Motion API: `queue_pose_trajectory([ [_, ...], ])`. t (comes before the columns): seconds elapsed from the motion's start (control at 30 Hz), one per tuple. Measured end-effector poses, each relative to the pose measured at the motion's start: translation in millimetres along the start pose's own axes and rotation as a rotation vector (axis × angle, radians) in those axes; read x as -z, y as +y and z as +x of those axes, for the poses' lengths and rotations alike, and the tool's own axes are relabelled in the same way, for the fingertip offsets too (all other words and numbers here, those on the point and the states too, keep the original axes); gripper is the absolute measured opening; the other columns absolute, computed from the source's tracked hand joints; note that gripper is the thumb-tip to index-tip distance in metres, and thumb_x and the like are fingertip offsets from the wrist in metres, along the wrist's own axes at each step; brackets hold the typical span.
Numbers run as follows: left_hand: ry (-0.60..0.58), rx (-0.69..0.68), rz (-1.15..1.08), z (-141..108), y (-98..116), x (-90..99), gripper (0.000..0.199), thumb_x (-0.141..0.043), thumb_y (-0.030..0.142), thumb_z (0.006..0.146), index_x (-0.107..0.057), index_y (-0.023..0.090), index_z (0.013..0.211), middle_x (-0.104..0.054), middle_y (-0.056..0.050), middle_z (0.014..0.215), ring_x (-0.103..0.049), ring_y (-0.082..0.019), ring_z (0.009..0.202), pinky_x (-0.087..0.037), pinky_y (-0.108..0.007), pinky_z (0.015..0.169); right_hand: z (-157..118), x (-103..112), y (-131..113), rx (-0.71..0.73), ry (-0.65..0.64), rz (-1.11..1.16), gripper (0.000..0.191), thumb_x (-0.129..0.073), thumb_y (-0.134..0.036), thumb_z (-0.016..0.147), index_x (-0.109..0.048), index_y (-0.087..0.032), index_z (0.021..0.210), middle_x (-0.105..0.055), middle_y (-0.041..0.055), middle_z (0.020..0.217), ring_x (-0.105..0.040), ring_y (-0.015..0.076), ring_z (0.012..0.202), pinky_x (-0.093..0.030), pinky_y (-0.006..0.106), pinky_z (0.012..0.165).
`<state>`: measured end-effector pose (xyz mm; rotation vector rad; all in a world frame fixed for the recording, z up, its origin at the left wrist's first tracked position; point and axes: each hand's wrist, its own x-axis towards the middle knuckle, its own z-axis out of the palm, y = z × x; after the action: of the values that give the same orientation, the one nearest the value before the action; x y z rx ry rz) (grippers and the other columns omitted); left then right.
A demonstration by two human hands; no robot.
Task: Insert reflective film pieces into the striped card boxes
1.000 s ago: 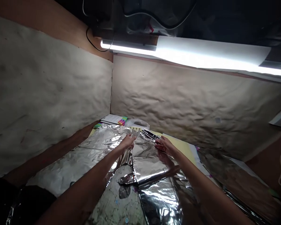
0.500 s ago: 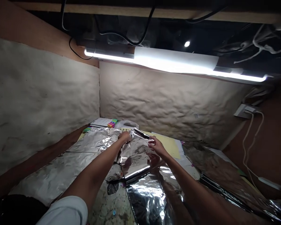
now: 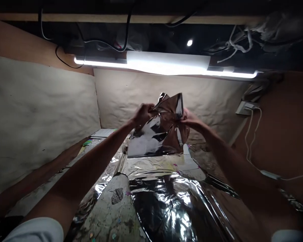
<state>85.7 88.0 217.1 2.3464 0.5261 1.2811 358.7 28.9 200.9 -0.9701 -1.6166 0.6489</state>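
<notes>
Both my hands are raised above the table, holding up a crumpled sheet of shiny silver foil [image 3: 158, 129] by its upper edge. My left hand [image 3: 142, 115] pinches the foil at its upper left, and my right hand [image 3: 189, 120] grips its upper right. Below them, more creased aluminium foil [image 3: 166, 201] lies spread over a speckled stone-like table top [image 3: 106, 215]. Another person's forearm [image 3: 35, 171] lies along the left side, apart from the foil I hold.
Brown-paper-lined walls [image 3: 166, 90] close off the back and left. A bright tube light [image 3: 166, 62] hangs above, and a wall socket [image 3: 245, 108] with a white cable sits at right. Papers [image 3: 102, 133] lie at the far left of the table.
My hands have lifted the foil sheet off the table and up into the air. The view has tilted upward and shifted, and the foil now hangs crumpled between my hands.
</notes>
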Motion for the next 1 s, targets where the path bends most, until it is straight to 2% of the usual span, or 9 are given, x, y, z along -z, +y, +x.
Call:
queue_pose_trajectory([
  [0.1, 0.076, -0.117, 0.104, -11, 35, 11.7, 0.028, -0.066, 0.036, 0.079, -0.064, 0.008, 0.078, -0.055, 0.004, 0.062, -0.047, -0.008, 0.059, -0.033, -0.018, 0.055, -26, 15, -42, 0.100, 0.049, -0.284, 0.038, -0.084, -0.035, 0.064, -0.069, -0.010, 0.087, -0.067, -0.0006, 0.071, -0.061, 0.0127, 0.066, -0.048, 0.024, 0.063],
  [0.23, 0.034, -0.148, 0.242, -95, 57, 8.8, 0.022, -0.064, 0.034, 0.082, -0.066, 0.013, 0.077, -0.062, 0.002, 0.065, -0.054, -0.011, 0.060, -0.041, -0.021, 0.057, -121, -10, -63, 0.315, 0.124, -0.714, 0.019, -0.071, -0.032, 0.083, -0.071, -0.014, 0.077, -0.069, 0.0036, 0.075, -0.064, 0.0170, 0.070, -0.050, 0.029, 0.067],
  [0.37, -0.207, -0.175, 0.136, -217, 46, -18.0, 0.021, -0.050, 0.016, 0.089, -0.070, 0.021, 0.084, -0.073, -0.003, 0.080, -0.066, -0.015, 0.073, -0.051, -0.026, 0.067, -240, -70, -37, 0.435, -0.035, -0.858, 0.017, -0.056, -0.013, 0.090, -0.071, -0.020, 0.092, -0.072, 0.0074, 0.091, -0.066, 0.0204, 0.086, -0.053, 0.031, 0.074],
  [0.47, -0.364, -0.233, 0.166, -289, 32, -39.3, 0.022, -0.051, 0.013, 0.090, -0.069, 0.024, 0.092, -0.075, -0.004, 0.087, -0.070, -0.017, 0.082, -0.053, -0.027, 0.068, -312, -107, -10, 0.305, -0.225, -0.897, 0.027, -0.050, -0.011, 0.091, -0.069, -0.023, 0.106, -0.071, 0.0077, 0.101, -0.064, 0.0225, 0.102, -0.054, 0.034, 0.085],
  [0.53, -0.417, -0.240, 0.213, -318, 27, -47.8, 0.019, -0.052, 0.016, 0.092, -0.069, 0.025, 0.096, -0.076, -0.005, 0.093, -0.071, -0.018, 0.087, -0.055, -0.028, 0.071, -343, -122, 3, 0.243, -0.209, -0.912, 0.034, -0.052, -0.012, 0.089, -0.063, -0.023, 0.119, -0.067, 0.0101, 0.115, -0.060, 0.0250, 0.112, -0.053, 0.037, 0.092],
  [0.67, -0.497, -0.232, 0.275, -338, 23, -51.5, 0.022, -0.052, 0.019, 0.094, -0.065, 0.024, 0.112, -0.073, -0.007, 0.112, -0.068, -0.022, 0.106, -0.055, -0.035, 0.089, -362, -131, 13, 0.216, -0.047, -0.995, 0.054, -0.052, -0.011, 0.086, -0.047, -0.021, 0.139, -0.051, 0.0146, 0.139, -0.048, 0.0301, 0.129, -0.047, 0.047, 0.102],
  [0.73, -0.542, -0.250, 0.269, -338, 22, -50.1, 0.028, -0.053, 0.018, 0.094, -0.061, 0.022, 0.120, -0.070, -0.008, 0.121, -0.065, -0.024, 0.113, -0.054, -0.037, 0.094, -354, -132, 12, 0.233, -0.163, -0.981, 0.055, -0.051, -0.013, 0.088, -0.043, -0.018, 0.143, -0.047, 0.0157, 0.145, -0.043, 0.0311, 0.134, -0.044, 0.050, 0.105],
  [0.83, -0.616, -0.242, 0.222, -335, 22, -47.1, 0.035, -0.057, 0.020, 0.092, -0.058, 0.022, 0.127, -0.066, -0.008, 0.128, -0.062, -0.026, 0.119, -0.051, -0.039, 0.098, -339, -132, 10, 0.185, -0.399, -0.818, 0.042, -0.054, -0.018, 0.091, -0.053, -0.019, 0.134, -0.062, 0.0110, 0.132, -0.057, 0.0244, 0.120, -0.050, 0.040, 0.098],
  [1.0, -0.631, 0.082, 0.102, -326, 29, -51.4, 0.032, -0.047, 0.019, 0.097, -0.056, 0.024, 0.127, -0.073, -0.003, 0.110, -0.071, -0.018, 0.095, -0.054, -0.026, 0.082, -337, -123, 21, -0.005, -0.401, -0.682, 0.032, -0.052, -0.017, 0.092, -0.062, -0.022, 0.122, -0.064, 0.0088, 0.127, -0.061, 0.0204, 0.111, -0.053, 0.034, 0.090],
])
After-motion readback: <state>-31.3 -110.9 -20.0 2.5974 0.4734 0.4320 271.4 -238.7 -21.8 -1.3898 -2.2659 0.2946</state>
